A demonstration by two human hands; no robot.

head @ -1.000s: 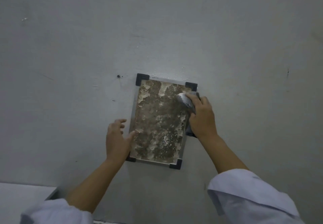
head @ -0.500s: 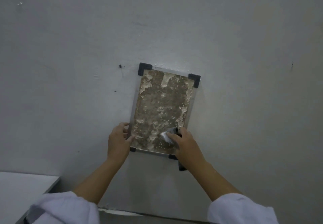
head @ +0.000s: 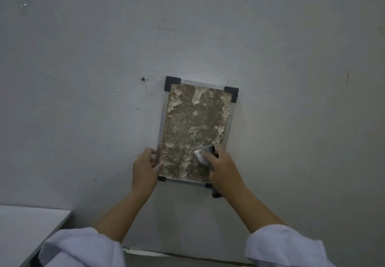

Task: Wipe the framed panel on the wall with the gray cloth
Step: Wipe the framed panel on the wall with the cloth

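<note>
The framed panel (head: pixel 194 133) hangs upright on the gray wall (head: pixel 291 79), a tall rectangle slightly tilted, with a thin silver frame and dark plastic caps at its corners; its face is a mottled brown surface broken by pale, flaky cream patches, thickest along the top edge, down the right side and across the lower half. The gray cloth (head: pixel 203 155) is bunched into a small wad and pressed against the panel's lower right part, just inside the right frame rail and a little above the bottom edge; a pale fold of it shows past the fingertips, and a dark bit of it pokes out below the wrist, under the panel's bottom right corner. The right hand (head: pixel 224 169) grips the cloth with curled fingers, covering most of it and the bottom right corner of the frame. The left hand (head: pixel 144 169) holds the panel's lower left edge, fingers curled round the outer side of the rail and the thumb lying on the frame near the bottom left corner cap. Both forearms rise from white sleeves (head: pixel 83 248); a pale table edge (head: pixel 31 231) sits at the lower left
</note>
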